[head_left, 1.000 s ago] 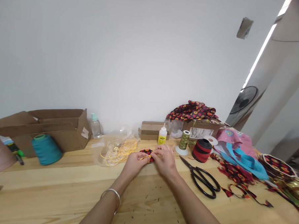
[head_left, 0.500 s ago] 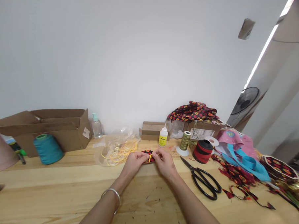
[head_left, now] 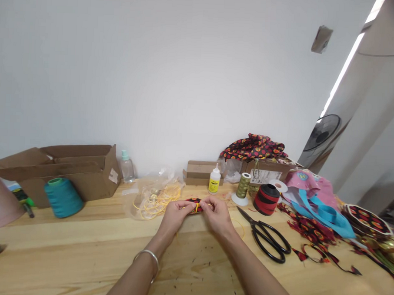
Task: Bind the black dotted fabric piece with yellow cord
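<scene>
Head view: we see both hands near each other over the table (head_left: 81,255), fingertips almost meeting. Left hand (head_left: 175,214) pinches thumb to forefinger on yellow cord (head_left: 197,205); right hand (head_left: 217,216) does likewise just beside it. Cord lies across a dark red patterned patch (head_left: 193,210), which sits between the hands, partly hidden by fingers. We can't tell whether the fingers grip the patch too. A thin loop of cord shows by the right wrist. We note a bangle (head_left: 157,264) on the left wrist.

Close by, right side: black scissors (head_left: 255,224) lie flat, blades toward the upper left. Behind the hands we get an upright glue bottle (head_left: 214,185), with a small box (head_left: 200,171) behind it. Left of the hands, a clear bag (head_left: 158,180) with a yellow tangle (head_left: 168,196).

Further right: green spool (head_left: 243,185), upright; red-black spool (head_left: 265,200); patterned scraps (head_left: 314,228); blue strip (head_left: 327,216) beside pink cloth (head_left: 326,185). Far left we have a teal cone (head_left: 63,199) standing, tilted in view, before a long open box (head_left: 94,184).
</scene>
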`<state>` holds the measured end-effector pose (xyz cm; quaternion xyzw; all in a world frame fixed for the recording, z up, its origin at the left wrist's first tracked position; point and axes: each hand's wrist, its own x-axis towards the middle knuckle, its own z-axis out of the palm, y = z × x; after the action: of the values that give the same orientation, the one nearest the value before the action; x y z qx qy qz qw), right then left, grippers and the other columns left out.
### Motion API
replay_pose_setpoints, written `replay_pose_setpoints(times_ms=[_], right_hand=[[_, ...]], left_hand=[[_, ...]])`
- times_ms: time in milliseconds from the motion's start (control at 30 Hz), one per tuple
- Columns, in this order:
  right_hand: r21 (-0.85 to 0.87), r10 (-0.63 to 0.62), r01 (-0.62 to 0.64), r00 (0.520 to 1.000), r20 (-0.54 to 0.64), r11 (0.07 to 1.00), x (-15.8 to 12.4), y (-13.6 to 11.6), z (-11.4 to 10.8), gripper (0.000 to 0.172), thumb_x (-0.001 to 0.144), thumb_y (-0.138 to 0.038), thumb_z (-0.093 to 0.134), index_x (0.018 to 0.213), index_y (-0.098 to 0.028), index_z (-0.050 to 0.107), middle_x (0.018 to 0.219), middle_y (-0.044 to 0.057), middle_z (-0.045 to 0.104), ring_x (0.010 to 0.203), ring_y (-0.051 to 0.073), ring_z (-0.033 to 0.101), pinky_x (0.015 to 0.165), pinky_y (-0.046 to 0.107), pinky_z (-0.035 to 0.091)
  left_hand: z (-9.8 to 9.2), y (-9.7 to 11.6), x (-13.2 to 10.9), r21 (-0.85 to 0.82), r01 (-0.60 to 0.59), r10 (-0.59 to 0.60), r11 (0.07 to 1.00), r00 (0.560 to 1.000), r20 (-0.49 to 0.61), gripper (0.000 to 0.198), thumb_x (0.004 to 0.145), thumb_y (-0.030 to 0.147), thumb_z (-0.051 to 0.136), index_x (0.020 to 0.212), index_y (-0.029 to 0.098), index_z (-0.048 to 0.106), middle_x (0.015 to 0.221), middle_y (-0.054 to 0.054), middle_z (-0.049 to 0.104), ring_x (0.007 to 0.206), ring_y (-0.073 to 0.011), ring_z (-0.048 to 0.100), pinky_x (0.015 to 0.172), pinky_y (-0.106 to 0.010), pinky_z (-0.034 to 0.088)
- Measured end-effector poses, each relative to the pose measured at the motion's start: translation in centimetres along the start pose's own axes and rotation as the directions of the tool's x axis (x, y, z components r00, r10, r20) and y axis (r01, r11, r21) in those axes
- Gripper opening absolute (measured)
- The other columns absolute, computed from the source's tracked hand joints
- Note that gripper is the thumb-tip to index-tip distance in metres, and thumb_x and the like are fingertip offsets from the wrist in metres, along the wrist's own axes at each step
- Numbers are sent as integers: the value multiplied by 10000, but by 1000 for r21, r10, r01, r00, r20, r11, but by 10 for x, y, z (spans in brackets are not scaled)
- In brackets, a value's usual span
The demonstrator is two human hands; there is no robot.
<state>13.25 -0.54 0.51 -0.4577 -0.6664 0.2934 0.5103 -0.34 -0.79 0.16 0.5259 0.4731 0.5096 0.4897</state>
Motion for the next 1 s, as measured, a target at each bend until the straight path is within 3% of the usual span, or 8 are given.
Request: replay_pose_setpoints(times_ms=[233,767,1000], right_hand=[[39,26,-28,998,53,999,0,2,0,200,692,-288,464,659,-133,586,626,20,594,577,125,533,521,206,415],[-120,22,-25,999,-27,992,2,10,1,234,701,-317,467,681,-145,625,640,34,631,573,137,553,527,218,410],[-7,24,-24,999,-22,1000,2,4,2,213,692,-290,478,670,-133,619,645,45,632,591,147,564,543,229,432]], left_hand=[[-1,5,-1,-24,-25,26,999,999,23,214,576,310,610,682,132,663,655,-44,666,596,-148,560,584,-225,402],[1,4,-1,-55,27,-24,998,998,59,200,547,290,644,671,135,665,618,-32,668,547,-131,565,554,-216,417],[-1,1,1,-146,66,-56,987,996,69,206,565,282,640,687,116,649,629,-48,673,554,-131,573,566,-220,416]])
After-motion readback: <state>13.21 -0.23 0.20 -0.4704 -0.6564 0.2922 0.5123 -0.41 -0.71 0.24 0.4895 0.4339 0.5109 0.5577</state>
